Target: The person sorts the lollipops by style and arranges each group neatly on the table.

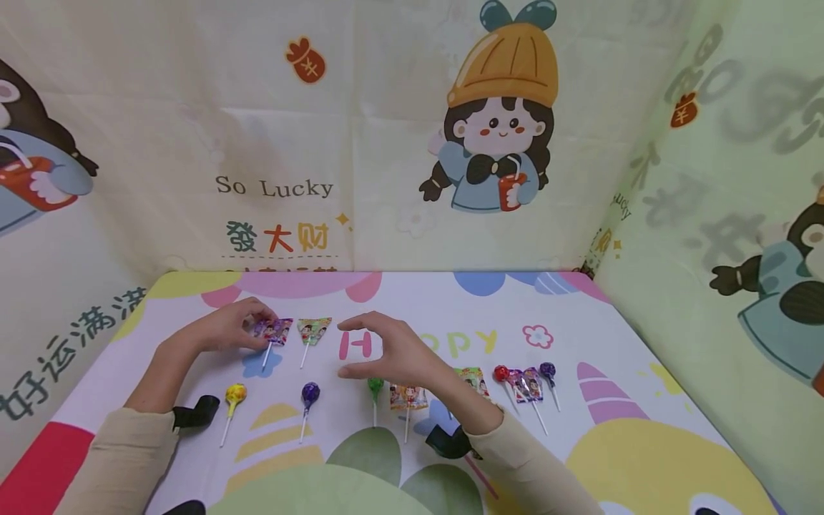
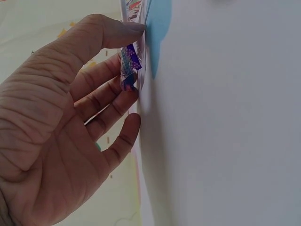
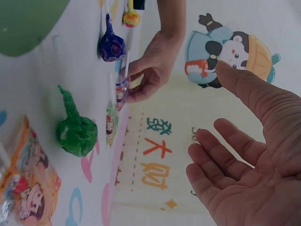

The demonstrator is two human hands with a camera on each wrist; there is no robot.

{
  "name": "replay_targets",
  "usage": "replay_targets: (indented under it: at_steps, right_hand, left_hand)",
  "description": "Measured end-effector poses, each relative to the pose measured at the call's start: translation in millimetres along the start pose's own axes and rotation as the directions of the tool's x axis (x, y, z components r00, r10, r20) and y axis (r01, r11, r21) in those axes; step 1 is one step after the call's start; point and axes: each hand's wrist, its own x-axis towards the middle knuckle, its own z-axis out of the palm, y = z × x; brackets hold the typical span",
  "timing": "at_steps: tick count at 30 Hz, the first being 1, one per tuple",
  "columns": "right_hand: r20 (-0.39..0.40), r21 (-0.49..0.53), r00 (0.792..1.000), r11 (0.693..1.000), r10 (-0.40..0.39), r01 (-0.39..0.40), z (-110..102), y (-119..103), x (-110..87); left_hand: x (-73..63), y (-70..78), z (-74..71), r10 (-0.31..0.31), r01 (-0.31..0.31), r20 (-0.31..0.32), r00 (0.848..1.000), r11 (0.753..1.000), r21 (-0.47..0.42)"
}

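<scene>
At the table's left, my left hand pinches the purple wrapper of a flat lollipop between thumb and fingers. Its white stick points toward me, and the wrapper's crinkled edge shows in the left wrist view. Just right of it lies a flat lollipop in a green wrapper. My right hand hovers over the middle of the table, thumb and fingers apart and gently bent, holding nothing. Beneath and beside it are a round green lollipop and a flat orange-wrapped lollipop.
Nearer me on the left lie a yellow round lollipop and a dark purple one. Right of my right forearm are a green-wrapped lollipop, a red round one, purple-wrapped ones and another dark purple one. Printed cloth walls surround the table.
</scene>
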Motion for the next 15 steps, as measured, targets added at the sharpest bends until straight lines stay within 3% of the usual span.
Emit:
replay_targets:
  at_steps: [15]
  right_hand:
    - [0.002, 0.046, 1.0, 0.999, 0.022, -0.022, -7, 18, -26.3]
  left_hand:
    - [-0.1, 0.7, -0.3, -0.011, 0.01, -0.003, 1.0, 1.0, -0.006]
